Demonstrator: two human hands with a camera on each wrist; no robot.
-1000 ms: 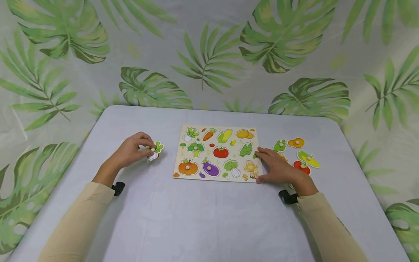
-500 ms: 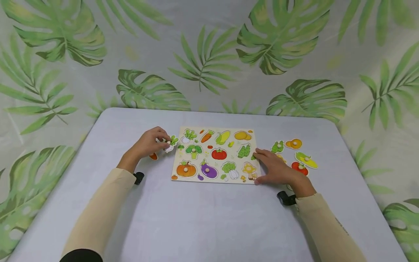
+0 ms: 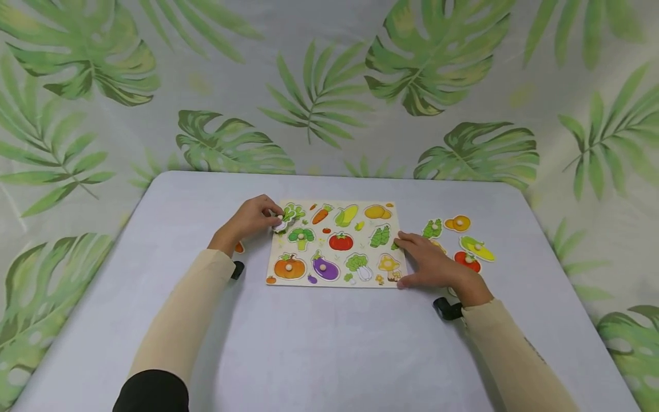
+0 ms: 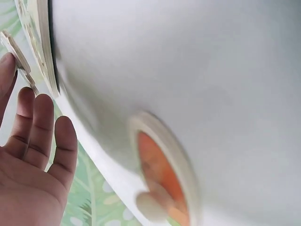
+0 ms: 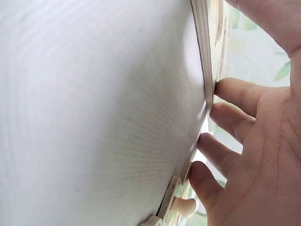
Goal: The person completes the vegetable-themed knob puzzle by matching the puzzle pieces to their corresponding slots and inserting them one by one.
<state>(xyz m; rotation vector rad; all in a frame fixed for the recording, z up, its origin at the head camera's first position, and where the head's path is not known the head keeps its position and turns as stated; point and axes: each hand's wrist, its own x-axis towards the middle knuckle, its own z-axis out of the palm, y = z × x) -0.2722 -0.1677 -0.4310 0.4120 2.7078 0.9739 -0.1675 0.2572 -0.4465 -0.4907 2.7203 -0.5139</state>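
Observation:
My left hand [image 3: 252,216] pinches a turnip puzzle piece [image 3: 281,227] by its knob, over the top left corner of the wooden vegetable puzzle board [image 3: 280,250]. Seen edge-on in the left wrist view, the turnip piece [image 4: 18,52] looks tilted and just off the board; whether it touches cannot be told. On the board's right edge rests my right hand [image 3: 427,260], fingers spread, thumb at the lower right corner. Pumpkin [image 3: 289,267], eggplant [image 3: 325,267] and broccoli [image 3: 301,237] pieces with knobs sit in the board.
Right of the board lie asparagus [image 3: 432,228], potato [image 3: 457,223], corn [image 3: 477,248] and tomato [image 3: 467,261] pieces, others partly hidden by the right hand. An orange piece [image 4: 162,165] with a knob lies near the left wrist. A white cloth covers the table [image 3: 334,343].
My left hand has carried the turnip piece rightward from the table to the board's top left corner, uncovering the orange piece. My right hand stays at the board's right edge.

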